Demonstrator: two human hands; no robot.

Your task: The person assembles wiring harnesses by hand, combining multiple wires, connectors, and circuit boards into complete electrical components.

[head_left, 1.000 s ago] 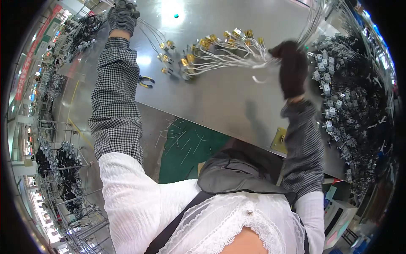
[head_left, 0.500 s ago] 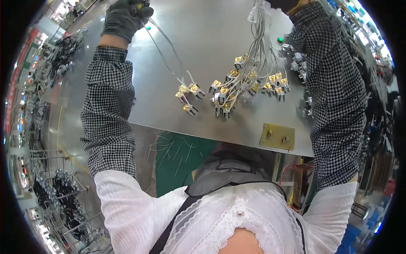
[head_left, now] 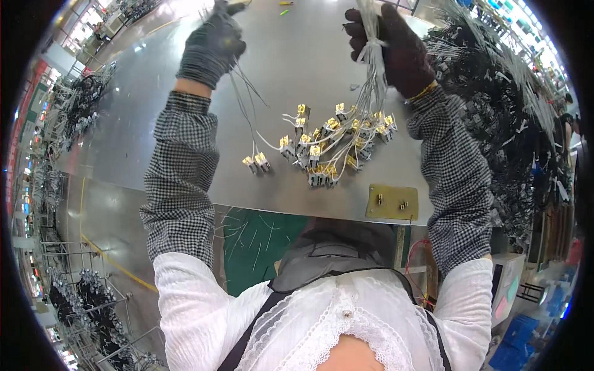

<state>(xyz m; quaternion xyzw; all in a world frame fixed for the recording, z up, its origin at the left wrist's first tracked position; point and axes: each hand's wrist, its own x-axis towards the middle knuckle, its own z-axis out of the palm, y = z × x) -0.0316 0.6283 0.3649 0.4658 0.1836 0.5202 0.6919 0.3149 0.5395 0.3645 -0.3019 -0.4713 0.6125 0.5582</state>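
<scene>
My left hand (head_left: 215,44), in a grey glove, is closed on a few thin grey wires (head_left: 245,102) at the far left of the metal table. Two of their ends carry small white connectors with gold-coloured metal parts (head_left: 257,163), resting on the tabletop. Across from it, my right hand (head_left: 405,52), in a dark glove, wraps round a thick bundle of grey wires (head_left: 373,59) with a tie on it. The bundle runs down to a pile of similar connectors (head_left: 328,145) in the middle of the table.
A yellowish plate (head_left: 392,201) with two small metal fittings lies by the table's near edge. Small green-yellow items (head_left: 284,12) sit at the far edge. Dark wire harnesses (head_left: 495,136) hang to the right. Below the table, loose wire scraps lie on a green surface (head_left: 260,247).
My right hand has come left from the far right onto the wire bundle. My left hand has moved right and slightly nearer. The connectors have shifted, with more of them heaped together.
</scene>
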